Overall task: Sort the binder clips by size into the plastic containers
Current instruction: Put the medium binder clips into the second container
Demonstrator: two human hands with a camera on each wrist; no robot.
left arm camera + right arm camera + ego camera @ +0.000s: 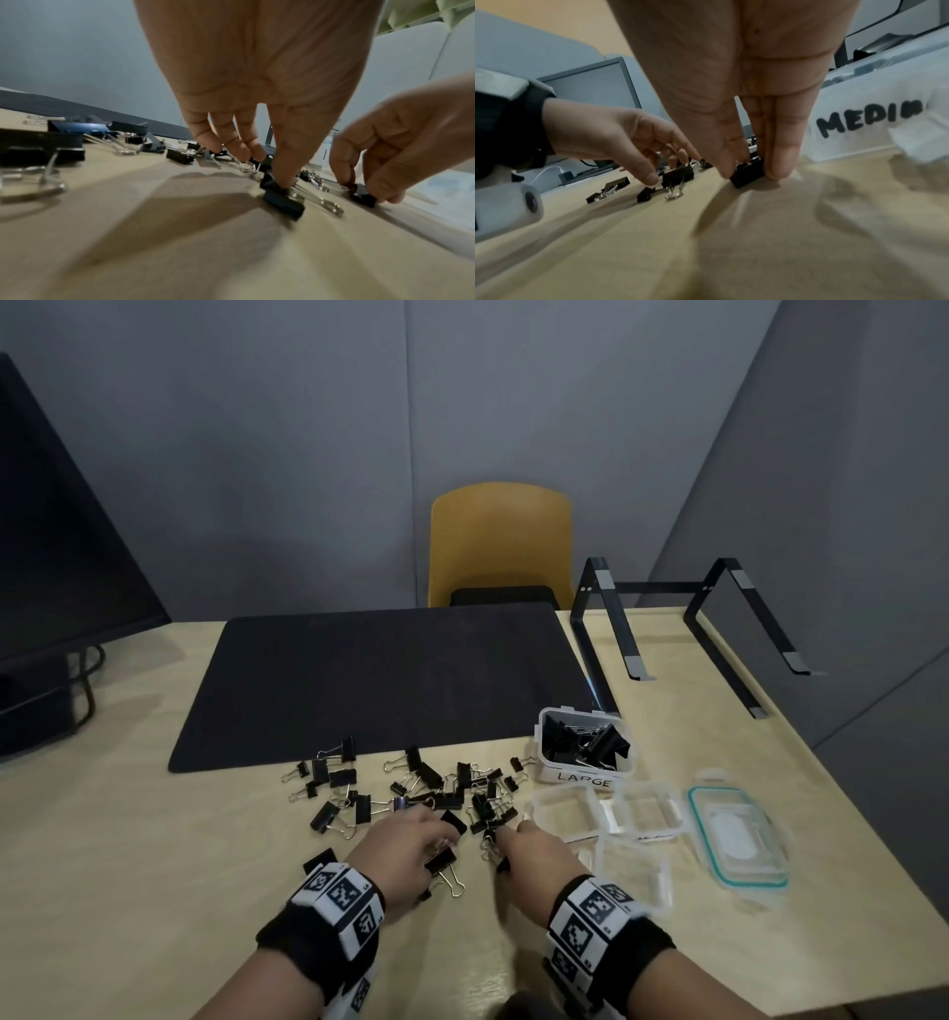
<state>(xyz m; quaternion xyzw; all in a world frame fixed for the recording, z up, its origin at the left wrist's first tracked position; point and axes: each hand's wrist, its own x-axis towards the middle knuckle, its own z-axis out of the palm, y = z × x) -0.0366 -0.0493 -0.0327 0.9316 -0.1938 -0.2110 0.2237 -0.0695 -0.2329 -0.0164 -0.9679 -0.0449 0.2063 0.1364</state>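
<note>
Right hand [744, 91] low over the bench [154, 865], thumb and fingers [781, 162] pinching a small black clip [748, 174]. Left hand [405, 852] beside it, fingers spread, one fingertip on another clip [282, 200]. Beyond: loose binder clips [411, 788], empty clear containers [601, 814], then the LARGE container [585, 778] holding clips.

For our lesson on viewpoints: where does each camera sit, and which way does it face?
Head: above, looking forward and down at the table; both hands and wristbands show.
Left wrist: low, along the left hand at a binder clip.
Right wrist: low, along the right hand pinching a small clip.
Both wrist views also show the other hand.
</note>
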